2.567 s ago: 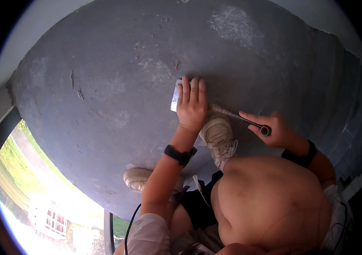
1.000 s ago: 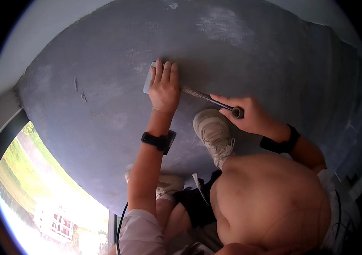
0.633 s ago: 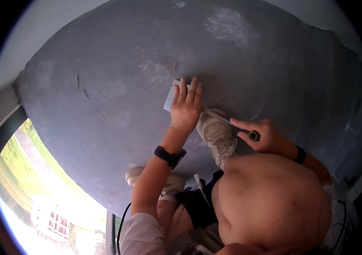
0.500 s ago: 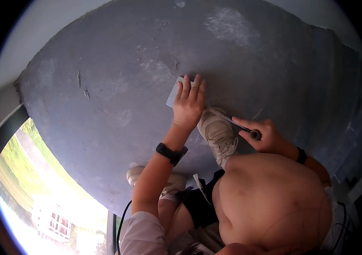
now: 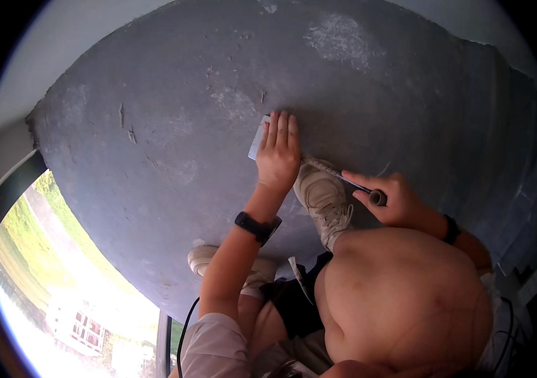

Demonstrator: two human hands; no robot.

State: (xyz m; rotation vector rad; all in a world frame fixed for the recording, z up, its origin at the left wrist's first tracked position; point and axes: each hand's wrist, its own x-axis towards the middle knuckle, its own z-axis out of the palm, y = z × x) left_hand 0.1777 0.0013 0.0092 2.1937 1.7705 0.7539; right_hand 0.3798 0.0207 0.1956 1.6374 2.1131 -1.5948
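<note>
My left hand point(image 5: 278, 152) lies flat over a pale rectangular plate point(image 5: 257, 140) on the grey floor, fingers stretched out and side by side. Much of the plate is hidden under the hand. In my right hand point(image 5: 394, 200) is a thin rod-like tool point(image 5: 358, 186) with a round brown handle end point(image 5: 377, 198); my forefinger lies along its shaft. The rough, pale far part of the tool runs over my beige shoe point(image 5: 324, 192) toward my left hand. Its tip is hidden there, so I cannot tell whether it touches the plate.
My bent knee point(image 5: 400, 277) takes up the lower right. My other shoe point(image 5: 200, 259) is beside my left forearm. A few small scraps point(image 5: 131, 136) lie on the scuffed floor point(image 5: 167, 75). At the lower left is a bright window point(image 5: 60, 271); a dark cable point(image 5: 186, 324) hangs nearby.
The fingers of my left hand have drawn closer together on the plate. My right hand and the tool have barely moved. The whole view has shifted slightly.
</note>
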